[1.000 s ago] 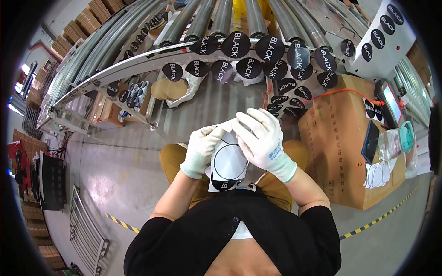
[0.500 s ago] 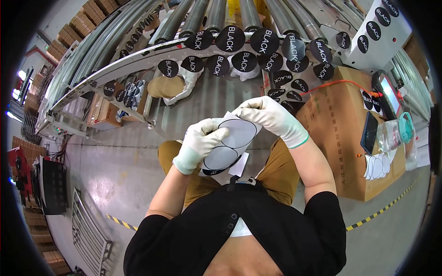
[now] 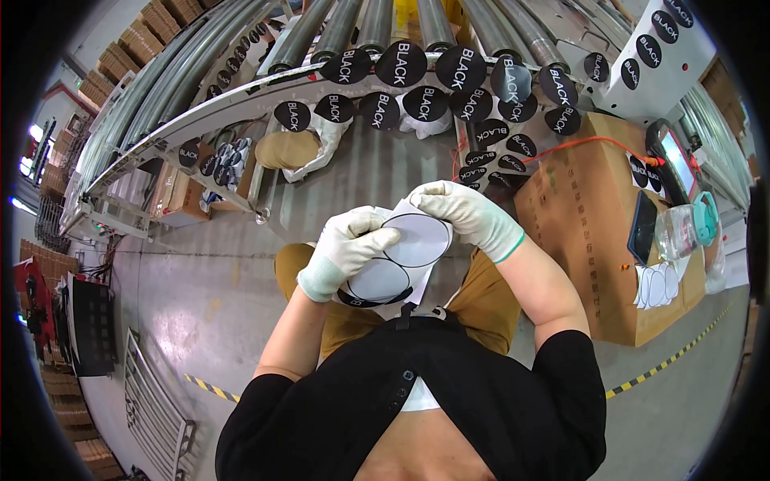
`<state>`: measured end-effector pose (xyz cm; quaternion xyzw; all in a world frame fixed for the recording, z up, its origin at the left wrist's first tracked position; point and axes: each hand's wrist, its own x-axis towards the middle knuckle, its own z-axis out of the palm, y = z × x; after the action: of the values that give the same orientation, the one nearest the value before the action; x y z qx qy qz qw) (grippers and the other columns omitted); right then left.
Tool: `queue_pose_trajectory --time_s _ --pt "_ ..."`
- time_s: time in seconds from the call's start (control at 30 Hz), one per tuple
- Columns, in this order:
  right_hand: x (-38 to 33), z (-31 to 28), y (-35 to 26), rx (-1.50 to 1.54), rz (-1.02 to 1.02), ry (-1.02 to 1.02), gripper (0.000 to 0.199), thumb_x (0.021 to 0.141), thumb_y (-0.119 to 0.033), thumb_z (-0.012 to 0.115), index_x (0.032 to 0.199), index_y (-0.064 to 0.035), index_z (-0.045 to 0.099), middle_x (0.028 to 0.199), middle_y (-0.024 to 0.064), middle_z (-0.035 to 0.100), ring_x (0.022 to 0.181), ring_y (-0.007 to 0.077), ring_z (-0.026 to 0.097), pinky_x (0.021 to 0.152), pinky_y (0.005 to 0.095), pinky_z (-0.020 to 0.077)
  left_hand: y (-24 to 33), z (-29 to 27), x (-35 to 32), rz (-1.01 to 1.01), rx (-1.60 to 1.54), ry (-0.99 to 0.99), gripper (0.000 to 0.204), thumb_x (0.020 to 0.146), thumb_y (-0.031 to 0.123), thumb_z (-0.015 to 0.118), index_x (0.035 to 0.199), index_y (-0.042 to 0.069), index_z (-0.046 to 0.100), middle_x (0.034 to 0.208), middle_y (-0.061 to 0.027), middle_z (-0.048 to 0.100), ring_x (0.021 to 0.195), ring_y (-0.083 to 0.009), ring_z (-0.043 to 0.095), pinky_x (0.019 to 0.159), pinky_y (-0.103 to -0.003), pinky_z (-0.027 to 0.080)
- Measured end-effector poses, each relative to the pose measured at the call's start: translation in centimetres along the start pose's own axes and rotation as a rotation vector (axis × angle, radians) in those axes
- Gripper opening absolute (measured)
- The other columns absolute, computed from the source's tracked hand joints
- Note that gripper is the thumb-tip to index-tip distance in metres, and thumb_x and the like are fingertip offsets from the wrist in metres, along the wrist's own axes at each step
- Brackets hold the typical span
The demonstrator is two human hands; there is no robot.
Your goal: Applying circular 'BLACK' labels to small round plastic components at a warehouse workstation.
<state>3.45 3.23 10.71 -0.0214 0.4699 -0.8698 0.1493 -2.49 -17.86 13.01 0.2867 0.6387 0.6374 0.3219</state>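
My left hand [image 3: 346, 247] and my right hand [image 3: 461, 215], both in white gloves, hold a sheet of round stickers [image 3: 401, 260] above my lap. The sheet shows pale discs with dark rims. My left fingers pinch its left edge, and my right fingers grip the upper disc at its top right. Several round black stickers [image 3: 425, 103] with white lettering are stuck along the metal frame rail [image 3: 241, 96] ahead of me.
A roller conveyor [image 3: 353, 24] runs across the top. A large cardboard box [image 3: 593, 216] stands at my right, with a handheld scanner [image 3: 678, 164], a dark device, a plastic bottle [image 3: 682, 228] and white sticker sheets on it. Grey floor with striped tape lies below.
Both hands have moved up and away from my body with the sheet. My right hand shifted from covering the sheet to gripping the upper disc's edge, exposing the pale discs.
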Motion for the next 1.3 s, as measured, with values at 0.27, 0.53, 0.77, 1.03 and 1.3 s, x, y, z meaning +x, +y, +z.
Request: queue_pose_trajectory --time_s 0.27,0.53,0.77,1.03,1.3 --pt "-0.8 0.4 0.7 -0.297 -0.112 0.017 0.047 0.087 -0.021 0.063 0.126 0.0 0.049 0.114 0.0053 0.058 0.104 0.0136 0.054 0.095 0.0273 0.0399 -1.8 -1.0 -0.4 -0.174 -0.151 0.228 0.016 0.086 0.014 0.065 0.092 -0.001 0.064 0.08 0.0018 0.061 0.073 -0.0034 0.053 0.064 -0.019 0.045" --pt "2.5 -1.3 14.1 0.008 0.202 0.126 0.034 0.085 -0.011 0.064 0.117 -0.0022 0.057 0.101 0.0013 0.062 0.086 0.0085 0.058 0.077 0.0244 0.0476 -9.5 -0.8 -8.1 -0.405 -0.62 0.267 0.05 0.082 0.014 0.066 0.126 -0.003 0.047 0.107 -0.0051 0.06 0.1 -0.0135 0.057 0.092 -0.028 0.043" --pt "8.4 -13.2 29.0 -0.928 0.641 0.335 0.036 0.082 -0.028 0.065 0.11 -0.0064 0.062 0.097 0.009 0.067 0.086 0.0169 0.063 0.078 0.0314 0.0496 -16.1 -12.0 -7.1 -0.486 -0.629 0.727 0.027 0.088 0.012 0.057 0.108 -0.007 0.056 0.099 -0.0122 0.064 0.085 -0.0201 0.066 0.08 -0.031 0.054" --pt "16.3 -13.9 42.6 -1.834 0.504 -0.253 0.031 0.078 -0.021 0.057 0.108 -0.011 0.054 0.104 0.0124 0.053 0.102 0.0327 0.051 0.091 0.0403 0.0419 -20.8 -20.2 -1.7 -0.355 -0.629 1.03 0.025 0.087 0.016 0.062 0.103 -0.003 0.061 0.095 -0.0065 0.065 0.081 -0.0117 0.061 0.075 -0.026 0.049" --pt "15.4 -16.1 61.7 -2.317 0.521 -0.607 0.062 0.088 -0.025 0.051 0.142 -0.0051 0.03 0.147 0.0181 0.027 0.129 0.0382 0.036 0.082 0.0471 0.0434 -21.7 -21.8 -4.3 -0.415 -0.832 1.057 0.03 0.092 0.022 0.053 0.11 -0.002 0.057 0.101 -0.0059 0.064 0.088 -0.0107 0.06 0.08 -0.025 0.049"
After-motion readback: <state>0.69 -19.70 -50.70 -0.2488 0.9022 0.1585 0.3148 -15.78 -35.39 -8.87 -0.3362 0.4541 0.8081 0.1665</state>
